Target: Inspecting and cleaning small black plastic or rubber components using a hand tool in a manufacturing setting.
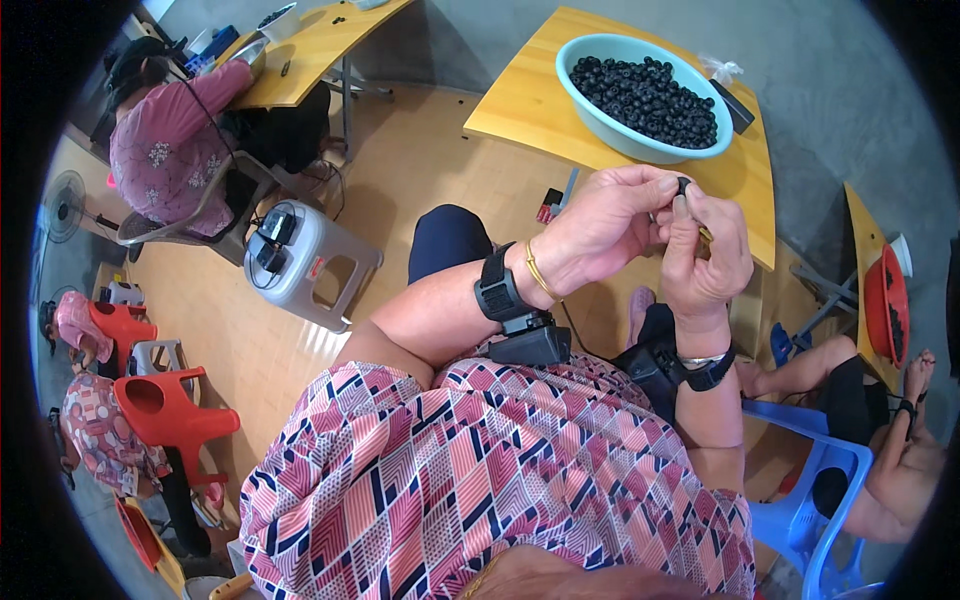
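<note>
My left hand (622, 212) and my right hand (708, 262) meet in front of me at the near edge of the table. Between their fingertips is a small black round piece (683, 186), pinched from both sides. Something gold-coloured (706, 233) shows at my right fingers; whether it is a ring or a held object, I cannot tell. Just beyond my hands a light blue basin (592, 112) rests on the table, heaped with small black ring-like pieces (645, 100).
The wooden table (520, 95) also bears a dark box (738, 108) and a clear plastic bag (720, 68). A grey stool (325, 260) stands to the left. People sit at other tables on both sides. A blue chair (815, 450) and a red basin (885, 300) are at right.
</note>
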Motion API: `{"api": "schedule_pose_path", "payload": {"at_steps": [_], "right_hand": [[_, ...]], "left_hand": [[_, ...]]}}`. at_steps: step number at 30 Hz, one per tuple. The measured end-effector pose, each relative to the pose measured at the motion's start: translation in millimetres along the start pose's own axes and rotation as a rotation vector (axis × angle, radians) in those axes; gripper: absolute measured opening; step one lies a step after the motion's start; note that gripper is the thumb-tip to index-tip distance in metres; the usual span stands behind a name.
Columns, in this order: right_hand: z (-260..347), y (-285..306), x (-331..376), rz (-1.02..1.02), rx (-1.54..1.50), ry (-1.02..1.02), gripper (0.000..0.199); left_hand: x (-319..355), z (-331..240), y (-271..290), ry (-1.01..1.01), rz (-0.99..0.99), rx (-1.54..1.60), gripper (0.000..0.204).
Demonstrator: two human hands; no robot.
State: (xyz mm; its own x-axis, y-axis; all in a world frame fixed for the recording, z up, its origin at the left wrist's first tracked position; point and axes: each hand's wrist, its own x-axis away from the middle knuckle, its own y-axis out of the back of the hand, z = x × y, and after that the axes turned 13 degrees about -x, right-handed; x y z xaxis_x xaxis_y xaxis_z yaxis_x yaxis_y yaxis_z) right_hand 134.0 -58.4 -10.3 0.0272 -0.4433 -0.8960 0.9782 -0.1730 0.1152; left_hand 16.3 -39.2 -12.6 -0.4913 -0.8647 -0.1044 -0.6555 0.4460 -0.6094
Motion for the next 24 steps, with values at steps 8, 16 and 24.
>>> {"api": "schedule_pose_path", "payload": {"at_steps": [8,16,24], "right_hand": [[5,-2,9,0.090,-0.039,-0.092,0.019],[13,19,6,-0.009,-0.143,-0.340,0.012],[17,23,-6,0.054,-0.367,-0.519,0.020]], "left_hand": [[2,-6,6,0.049,0.093,0.090,0.023],[3,-14,12,0.023,0.266,0.143,0.023],[8,-15,14,0.009,0.316,0.090,0.021]]}}
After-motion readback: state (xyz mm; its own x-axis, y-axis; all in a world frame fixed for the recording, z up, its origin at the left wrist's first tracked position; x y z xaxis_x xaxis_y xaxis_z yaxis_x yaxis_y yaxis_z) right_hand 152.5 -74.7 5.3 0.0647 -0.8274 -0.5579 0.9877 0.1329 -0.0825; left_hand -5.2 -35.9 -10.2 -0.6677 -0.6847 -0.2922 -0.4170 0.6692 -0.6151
